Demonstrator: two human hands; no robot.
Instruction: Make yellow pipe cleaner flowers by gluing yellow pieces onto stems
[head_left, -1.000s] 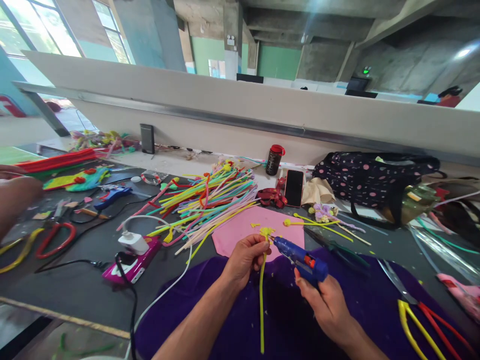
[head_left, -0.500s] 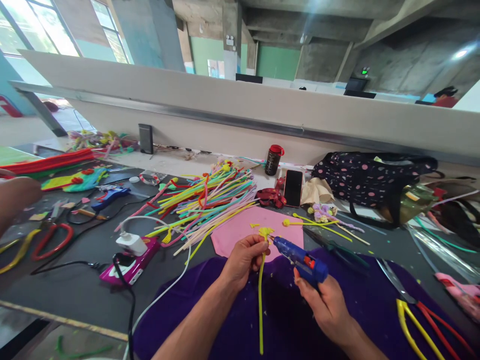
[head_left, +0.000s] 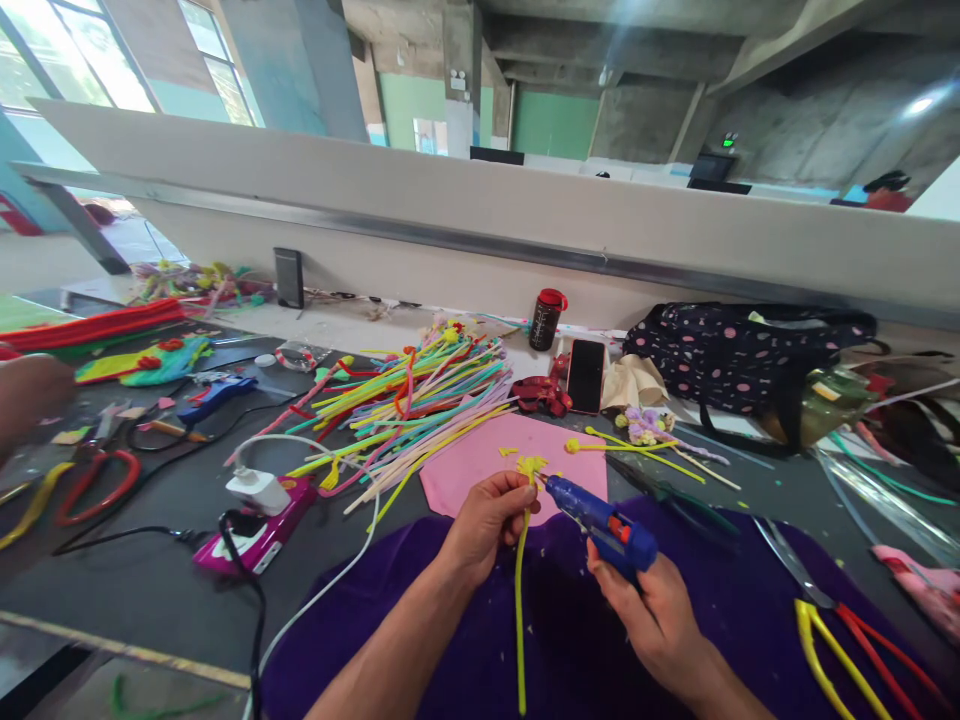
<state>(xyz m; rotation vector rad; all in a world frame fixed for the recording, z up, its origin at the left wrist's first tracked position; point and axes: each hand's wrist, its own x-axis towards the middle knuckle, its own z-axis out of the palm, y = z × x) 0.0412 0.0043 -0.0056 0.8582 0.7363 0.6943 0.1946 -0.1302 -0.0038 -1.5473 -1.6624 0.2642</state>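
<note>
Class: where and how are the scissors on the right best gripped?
Probably by the yellow and red handles, from the near side: they lie splayed and closest, while the metal blades point away. The right hand holds the glue gun, so should empty first.

The left hand (head_left: 484, 525) pinches near the right hand (head_left: 652, 605), curled and gripping.

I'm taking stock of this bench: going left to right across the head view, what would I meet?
Skipping overlaps: leftmost scissors, magenta power strip, left hand, blue glue gun, rightmost scissors.
</note>
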